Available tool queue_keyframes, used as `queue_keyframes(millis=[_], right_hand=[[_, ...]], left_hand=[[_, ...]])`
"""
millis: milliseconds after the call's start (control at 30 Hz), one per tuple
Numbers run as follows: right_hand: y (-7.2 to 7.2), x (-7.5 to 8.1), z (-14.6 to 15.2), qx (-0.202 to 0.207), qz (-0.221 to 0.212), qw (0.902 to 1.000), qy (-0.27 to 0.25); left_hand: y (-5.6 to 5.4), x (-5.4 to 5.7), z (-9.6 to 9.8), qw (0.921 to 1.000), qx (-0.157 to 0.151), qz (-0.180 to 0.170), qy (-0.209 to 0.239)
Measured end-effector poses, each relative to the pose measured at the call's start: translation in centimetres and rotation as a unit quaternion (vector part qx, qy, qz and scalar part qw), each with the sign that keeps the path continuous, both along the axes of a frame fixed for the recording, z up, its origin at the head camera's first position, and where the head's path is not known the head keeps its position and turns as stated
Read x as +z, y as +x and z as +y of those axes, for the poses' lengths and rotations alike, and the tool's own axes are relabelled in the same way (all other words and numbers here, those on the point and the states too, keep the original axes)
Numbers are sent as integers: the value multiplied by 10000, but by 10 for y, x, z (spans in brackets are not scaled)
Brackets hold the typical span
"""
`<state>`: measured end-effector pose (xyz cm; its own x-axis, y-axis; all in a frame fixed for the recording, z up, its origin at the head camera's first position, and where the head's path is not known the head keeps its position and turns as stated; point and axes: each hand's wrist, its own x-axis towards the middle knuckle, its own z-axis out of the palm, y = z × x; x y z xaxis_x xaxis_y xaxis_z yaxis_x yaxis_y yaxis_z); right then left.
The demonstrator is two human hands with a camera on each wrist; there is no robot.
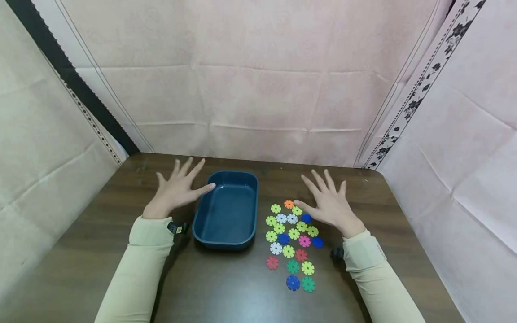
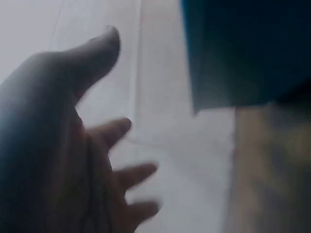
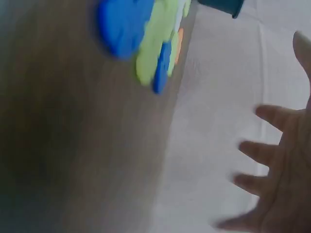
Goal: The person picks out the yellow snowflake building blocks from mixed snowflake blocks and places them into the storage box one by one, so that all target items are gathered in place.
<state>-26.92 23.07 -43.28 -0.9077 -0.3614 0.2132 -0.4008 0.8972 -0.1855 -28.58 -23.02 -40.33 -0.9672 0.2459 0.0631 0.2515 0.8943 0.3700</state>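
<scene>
My left hand (image 1: 177, 190) is spread beside the upper left of a deep blue plastic tray (image 1: 226, 242), its thumb overlapping the tray's rim in the head view. In the left wrist view the hand (image 2: 97, 126) holds nothing, and the tray's side (image 2: 233, 58) appears at upper right. My right hand (image 1: 330, 204) is spread with nothing in it, just right of a group of notched, flower-like plastic discs (image 1: 293, 233). Its thumb tip overlaps the far end of that group. The discs are yellow-green, white, blue, pink, red, green and orange, lying flat.
The dark wooden table (image 1: 234, 291) holds the tray left of the discs. Pale cloth hangs (image 1: 258, 98) behind the table's far edge and along both sides. Each wrist carries a small black camera, with a pale green sleeve (image 1: 137, 269) behind it.
</scene>
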Motion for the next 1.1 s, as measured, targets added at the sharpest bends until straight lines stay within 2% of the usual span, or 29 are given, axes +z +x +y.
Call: queue_keyframes(millis=[33,67,100,133,200,267,333,367,400,600,767,1100], right_hand=[[-1,-3,1,141,-255,9989,-360],[-2,-6,3,286,-547,9954,-733],[-3,-10,5,391,-843,9896,-1097],[-5,-14,6,486,-1090,9827,-1414],[-8,-22,8,579,-1473,9699,-1852],[-10,-29,10,602,-1626,9648,-1979],[-12,-35,10,622,-1597,9649,-1991],[-13,-36,9,637,-1576,9650,-1999],[-14,-38,8,655,-1518,9661,-1983],[-15,-42,3,532,-1328,9710,-1916],[-12,-44,6,562,-1365,9712,-1871],[-9,-41,1,420,-1202,9774,-1685]], left_hand=[[-3,-6,0,9978,-207,-331,540],[-6,-12,-1,9906,-371,-703,1117],[-9,-19,-2,9789,-485,-1056,1683],[-12,-27,-4,9636,-549,-1370,2229],[-18,-42,-7,9274,-590,-1823,3212],[-22,-55,-8,8947,-581,-2024,3938],[-25,-66,-8,8700,-555,-2075,4438],[-26,-70,-8,8596,-578,-2080,4630],[-26,-74,-7,8526,-564,-2062,4769],[-22,-82,2,8420,-547,-1896,5022],[-17,-88,7,8371,-616,-1767,5140],[-9,-84,11,8109,-854,-1708,5531]])
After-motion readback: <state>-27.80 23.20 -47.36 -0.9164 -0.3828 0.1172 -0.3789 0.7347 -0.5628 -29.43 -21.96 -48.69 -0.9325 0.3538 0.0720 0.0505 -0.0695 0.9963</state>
